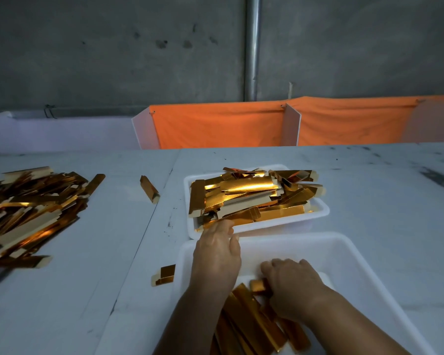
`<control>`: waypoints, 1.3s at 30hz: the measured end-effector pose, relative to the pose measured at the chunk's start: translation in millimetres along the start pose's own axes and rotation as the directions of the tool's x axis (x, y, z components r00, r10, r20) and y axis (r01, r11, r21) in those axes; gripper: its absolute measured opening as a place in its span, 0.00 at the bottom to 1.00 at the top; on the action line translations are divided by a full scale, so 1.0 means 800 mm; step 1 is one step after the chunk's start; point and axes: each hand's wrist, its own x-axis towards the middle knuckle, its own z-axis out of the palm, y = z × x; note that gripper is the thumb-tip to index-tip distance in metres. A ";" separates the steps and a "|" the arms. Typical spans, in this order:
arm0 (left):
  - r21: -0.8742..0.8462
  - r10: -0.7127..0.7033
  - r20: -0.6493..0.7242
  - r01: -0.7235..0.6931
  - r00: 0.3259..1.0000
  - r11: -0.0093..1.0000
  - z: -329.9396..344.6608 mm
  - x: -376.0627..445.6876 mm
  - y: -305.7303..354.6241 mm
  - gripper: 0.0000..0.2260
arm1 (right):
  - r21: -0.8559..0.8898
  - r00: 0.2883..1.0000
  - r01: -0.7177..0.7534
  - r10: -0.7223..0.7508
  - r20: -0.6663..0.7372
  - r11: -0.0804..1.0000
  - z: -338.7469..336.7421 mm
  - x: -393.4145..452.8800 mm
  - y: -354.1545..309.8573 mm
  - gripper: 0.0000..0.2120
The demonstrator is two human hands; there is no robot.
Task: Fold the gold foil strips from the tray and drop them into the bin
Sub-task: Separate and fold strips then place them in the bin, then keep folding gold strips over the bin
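- Gold foil strips [254, 198] lie heaped in the white tray [321, 212] at the far side of the table [382, 190], close enough for a hand to reach.
- From the head camera I see my left hand [217, 254] stretched to the near edge of the tray, fingers on the strips there. I think it is taking the next one, but I cannot tell if the fingers are pinching a strip or only touching.
- My right hand [291, 285] is down in the white bin [344, 252], fingers curled round a small folded strip [259, 285]. I think it is low so the strip lands with the other folded strips [251, 324] there.
- The bin sits just in front of the tray, so the way is short.
- A big loose pile [28, 208] lies far left, cut off by the frame. Two stray pieces [149, 188] [164, 275] lie on the table.
- My arms hide part of the bin, and its bottom edge is cut off.
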 end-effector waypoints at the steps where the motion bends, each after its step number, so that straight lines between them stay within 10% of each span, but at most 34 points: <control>1: 0.013 0.002 0.006 -0.002 1.000 1.000 0.000 0.000 0.000 0.15 | 0.009 0.999 -0.036 0.035 0.033 0.999 -0.002 -0.001 0.003 0.15; 8: 0.100 -0.036 0.038 0.032 0.999 0.995 0.004 0.007 -0.001 0.18 | 0.271 0.959 -0.133 0.055 0.277 0.953 -0.031 -0.020 0.034 0.18; 14: 0.076 -0.170 -0.196 0.188 0.966 0.979 -0.005 0.010 -0.012 0.20 | 0.336 0.961 -0.020 0.111 -0.255 0.942 -0.084 -0.017 0.026 0.05; 17: -0.148 -0.424 -0.318 0.398 0.848 0.906 -0.023 0.017 -0.040 0.18 | 0.370 0.933 0.071 0.069 -0.353 0.926 -0.096 -0.015 0.012 0.05; 21: -0.300 -0.729 -0.152 0.672 0.667 0.677 -0.030 0.022 -0.067 0.20 | 0.304 0.883 0.019 0.127 -0.452 0.952 -0.081 -0.016 0.015 0.06; 31: 0.207 -0.383 0.366 0.328 0.848 0.922 -0.051 0.042 -0.116 0.11 | 0.339 0.882 -0.024 0.179 -0.435 0.941 -0.039 -0.007 0.036 0.07; 39: 0.339 -0.272 0.219 0.188 0.937 0.922 -0.037 0.024 -0.131 0.05 | 0.426 0.891 0.043 0.159 -0.426 0.904 -0.038 -0.006 0.036 0.06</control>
